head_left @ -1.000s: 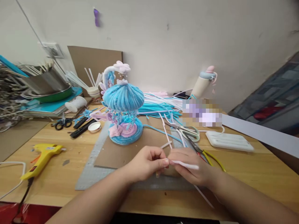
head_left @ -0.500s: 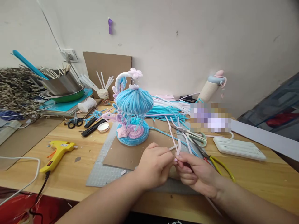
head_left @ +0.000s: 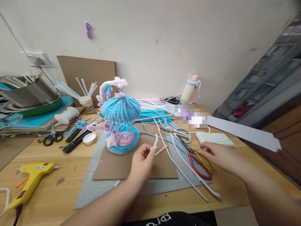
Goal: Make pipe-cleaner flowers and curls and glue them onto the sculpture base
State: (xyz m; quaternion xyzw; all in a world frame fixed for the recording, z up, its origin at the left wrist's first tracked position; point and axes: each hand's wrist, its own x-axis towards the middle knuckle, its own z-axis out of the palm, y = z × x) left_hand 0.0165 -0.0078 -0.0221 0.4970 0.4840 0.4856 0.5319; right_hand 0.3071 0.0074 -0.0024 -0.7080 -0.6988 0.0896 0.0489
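Note:
My left hand (head_left: 143, 160) pinches a short, pale pink pipe cleaner (head_left: 156, 140) between thumb and fingers, above the brown cardboard (head_left: 164, 169). Its upper end stands up bent, and a pale tail juts to the right. At the right, my right hand (head_left: 217, 155) reaches over the yellow handle of scissors (head_left: 199, 166) whose other handle is red. Its thumb and forefinger are apart; contact with the handle is hard to make out. Left of my left hand stands a blue pipe-cleaner lamp-like model (head_left: 121, 108) with a pink flower on its curved stem.
Green-handled scissors (head_left: 183, 135) and long pink pipe cleaners (head_left: 183, 175) lie across the grey cutting mat (head_left: 87, 185). Blue pipe cleaners (head_left: 155, 115) are heaped behind. A yellow glue gun (head_left: 30, 179) lies left; a white keyboard-like slab (head_left: 215, 139) sits right.
My right hand has let go of the pink pipe cleaner and moved right to the red-and-yellow scissors. My left hand keeps the piece. The view has shifted right.

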